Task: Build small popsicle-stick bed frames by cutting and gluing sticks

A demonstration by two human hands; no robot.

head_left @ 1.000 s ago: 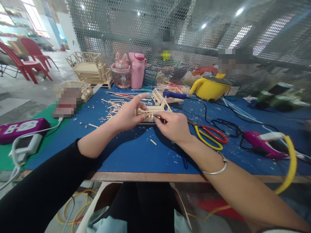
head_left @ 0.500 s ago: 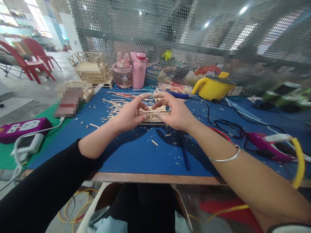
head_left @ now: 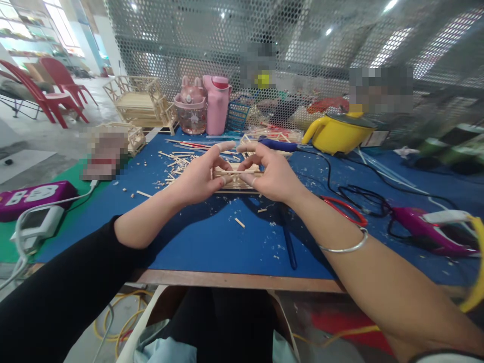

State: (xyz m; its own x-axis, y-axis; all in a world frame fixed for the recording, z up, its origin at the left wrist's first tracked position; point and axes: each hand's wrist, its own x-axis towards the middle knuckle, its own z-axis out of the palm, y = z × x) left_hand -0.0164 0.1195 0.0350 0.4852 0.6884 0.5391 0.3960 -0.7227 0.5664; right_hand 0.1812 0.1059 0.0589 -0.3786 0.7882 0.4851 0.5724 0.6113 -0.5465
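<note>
Both hands meet over a small model of thin wooden sticks (head_left: 242, 187) lying on the blue mat. My left hand (head_left: 200, 176) curls in from the left, its thumb and fingers closed on a thin wooden stick (head_left: 235, 172) across the top of the model. From the right, my right hand (head_left: 275, 174) pinches the same stick near its other end. Fingertips of both hands carry pale wraps. The fingers partly hide the stick and the model. Loose sticks (head_left: 176, 169) lie in a heap beside my left hand.
Behind stand a pink bottle (head_left: 218, 108), a clear tub (head_left: 191, 118) and a yellow pot (head_left: 338, 133). A blue-handled tool (head_left: 280, 145) lies beyond my right hand, with red-handled scissors (head_left: 350, 212) and cables to the right. A larger stick model (head_left: 141, 103) stands back left; a dark blue tool (head_left: 289, 242) lies in front.
The view has shifted slightly. My right thumb has moved a little left, closer to my left thumb, along the stick. Both hands otherwise keep their place at the model.
</note>
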